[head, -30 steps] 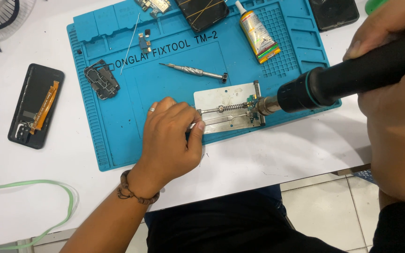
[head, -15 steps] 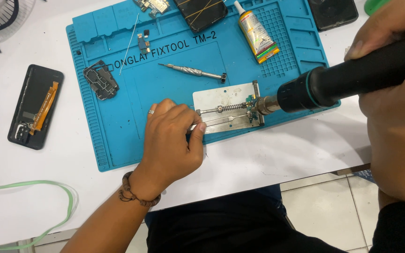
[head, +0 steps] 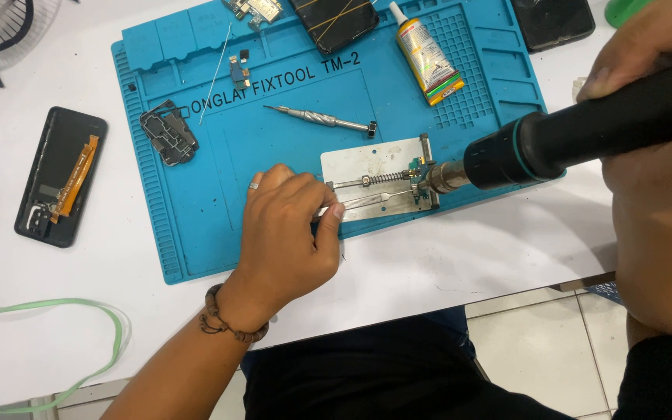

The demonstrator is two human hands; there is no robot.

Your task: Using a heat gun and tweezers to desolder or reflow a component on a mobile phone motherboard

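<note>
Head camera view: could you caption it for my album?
Left hand holds tweezers at a metal holder on a blue mat; right hand aims a hot-air tool.

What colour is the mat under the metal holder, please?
The mat is blue, seen best in the head view.

A pair of bright metal tweezers (head: 367, 201) is pinched at the fingertips of the left hand (head: 289, 233), over a brushed steel holder plate (head: 375, 167). A matt black plastic hot-air handle (head: 585, 132), tipped with a dull metal nozzle (head: 443, 177), is gripped by the right hand (head: 647, 39). Beneath lies a matt blue rubbery mat (head: 196, 233).
</note>
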